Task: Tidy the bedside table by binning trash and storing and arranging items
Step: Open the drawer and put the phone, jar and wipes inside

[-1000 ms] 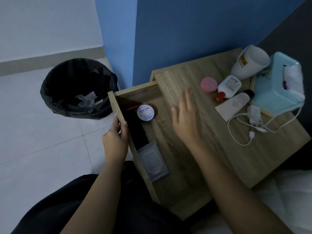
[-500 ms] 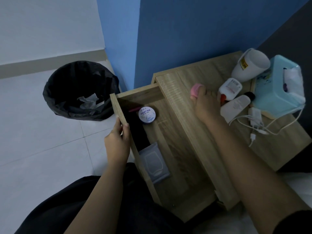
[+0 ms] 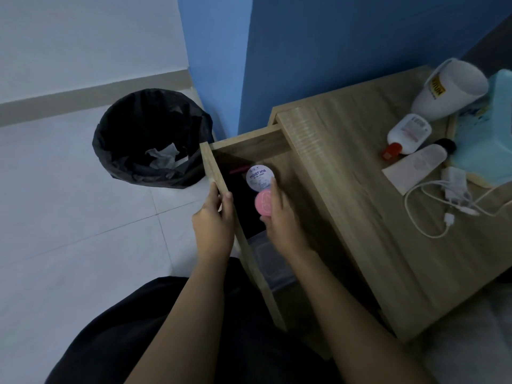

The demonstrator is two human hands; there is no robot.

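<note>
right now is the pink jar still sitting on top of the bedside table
No, the right hand holds the pink jar inside the open drawer, beside the white jar, not on the tabletop.

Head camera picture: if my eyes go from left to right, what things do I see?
Black bin → left hand on the open drawer's front → pink round tin in the right hand → red-capped white bottle → white charger → light blue tissue box.
</note>
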